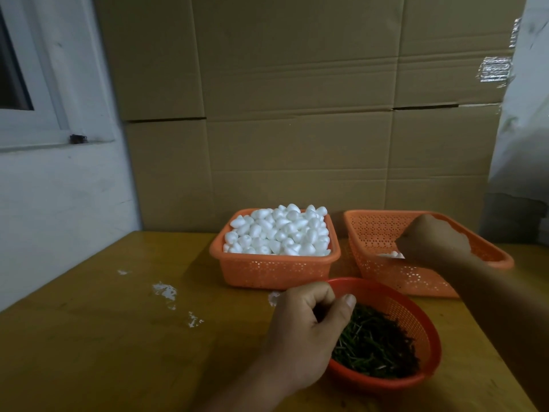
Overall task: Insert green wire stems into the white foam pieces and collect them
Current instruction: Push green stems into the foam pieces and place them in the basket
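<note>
Heaping one orange basket (274, 270), white egg-shaped foam pieces (279, 231); both hands' grip unclear.

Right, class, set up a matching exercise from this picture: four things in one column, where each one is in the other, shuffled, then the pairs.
Things
1. white foam pieces
2. green wire stems
3. left hand
4. right hand

Places
A. inside the right-hand square basket
B. heaped in the middle square basket
C. at the near rim of the round basket
D. lying in the round basket

Pairs: 1-B, 2-D, 3-C, 4-A
</note>
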`<action>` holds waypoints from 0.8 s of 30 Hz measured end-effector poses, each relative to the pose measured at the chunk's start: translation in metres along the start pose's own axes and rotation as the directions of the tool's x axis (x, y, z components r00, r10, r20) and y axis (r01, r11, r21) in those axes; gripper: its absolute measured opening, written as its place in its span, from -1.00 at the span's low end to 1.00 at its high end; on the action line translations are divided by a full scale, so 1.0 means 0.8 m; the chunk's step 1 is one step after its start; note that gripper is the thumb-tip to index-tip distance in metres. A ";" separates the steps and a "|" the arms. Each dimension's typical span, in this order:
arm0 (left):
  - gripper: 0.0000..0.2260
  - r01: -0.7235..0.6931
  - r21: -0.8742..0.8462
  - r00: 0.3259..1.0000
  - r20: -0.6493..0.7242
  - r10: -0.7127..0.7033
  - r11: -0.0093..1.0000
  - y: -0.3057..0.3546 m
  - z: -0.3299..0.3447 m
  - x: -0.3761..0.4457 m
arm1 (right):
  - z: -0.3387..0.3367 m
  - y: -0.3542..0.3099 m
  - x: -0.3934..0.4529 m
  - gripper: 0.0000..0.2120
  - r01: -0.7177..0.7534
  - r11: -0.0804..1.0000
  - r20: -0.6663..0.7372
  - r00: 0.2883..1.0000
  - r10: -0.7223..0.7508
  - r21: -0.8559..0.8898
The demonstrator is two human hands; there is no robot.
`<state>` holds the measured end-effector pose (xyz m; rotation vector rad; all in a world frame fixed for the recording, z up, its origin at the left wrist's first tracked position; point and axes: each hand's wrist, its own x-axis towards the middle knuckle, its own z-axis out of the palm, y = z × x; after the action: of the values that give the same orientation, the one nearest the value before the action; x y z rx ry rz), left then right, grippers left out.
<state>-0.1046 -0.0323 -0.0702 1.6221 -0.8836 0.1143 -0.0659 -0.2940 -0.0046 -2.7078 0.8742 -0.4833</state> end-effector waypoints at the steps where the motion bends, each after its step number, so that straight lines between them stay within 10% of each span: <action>1: -0.67 -0.002 -0.001 1.000 -0.004 0.002 1.000 0.000 0.000 0.000 | 0.000 -0.001 -0.006 -0.78 0.018 1.000 -0.045 0.999 -0.017 0.016; 15: -0.75 0.071 0.224 0.983 -0.179 -0.030 0.972 -0.007 -0.038 0.036 | 0.005 -0.014 -0.173 -0.83 0.393 0.859 -0.091 0.918 -0.386 0.328; 24: -0.82 0.332 0.665 0.926 -0.365 -0.097 0.669 -0.056 -0.137 0.158 | 0.009 -0.011 -0.174 -0.87 0.413 0.851 -0.133 0.911 -0.391 0.325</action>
<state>0.0537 0.0032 -0.0096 2.3578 -0.3922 0.5931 -0.1647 -0.2025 -0.0404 -2.5431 0.1885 -0.7328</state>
